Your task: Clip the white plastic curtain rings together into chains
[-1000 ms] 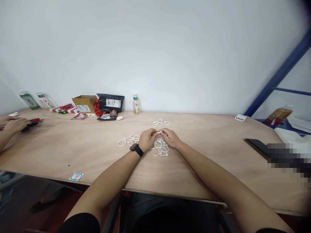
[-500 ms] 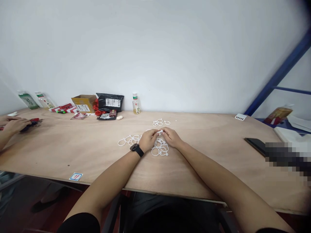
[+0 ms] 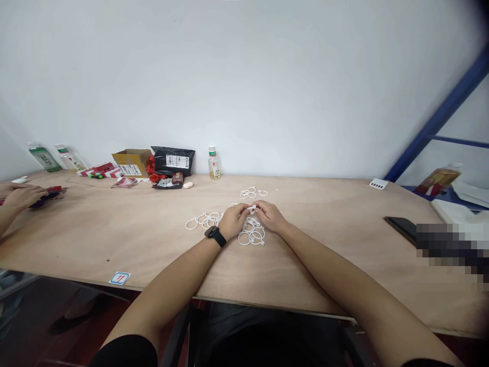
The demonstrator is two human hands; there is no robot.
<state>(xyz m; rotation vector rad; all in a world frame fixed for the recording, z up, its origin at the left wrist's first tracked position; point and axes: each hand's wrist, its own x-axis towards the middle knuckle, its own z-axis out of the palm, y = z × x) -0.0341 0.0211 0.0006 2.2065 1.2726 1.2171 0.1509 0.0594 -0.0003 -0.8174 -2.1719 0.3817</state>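
My left hand point(image 3: 232, 220), with a black watch point(image 3: 216, 235) on its wrist, is closed on one side of a small white plastic ring point(image 3: 252, 208). From the other side my right hand point(image 3: 269, 216) pinches the same ring, and the fingers of both hands hide much of it. Just below the hands lies a pile of white rings point(image 3: 251, 237) with small tabs. More white rings point(image 3: 202, 220) lie left of my left hand, partly covered by it. Beyond my hands, several rings point(image 3: 252, 193) rest in a small group.
Along the wall stand a bottle point(image 3: 214, 164), a black mailer bag point(image 3: 179, 162) and an open cardboard box point(image 3: 130, 162). Another person's hands point(image 3: 26, 196) work at the far left. A phone point(image 3: 401, 228) lies right, and a numbered card point(image 3: 119, 278) sits at the front edge.
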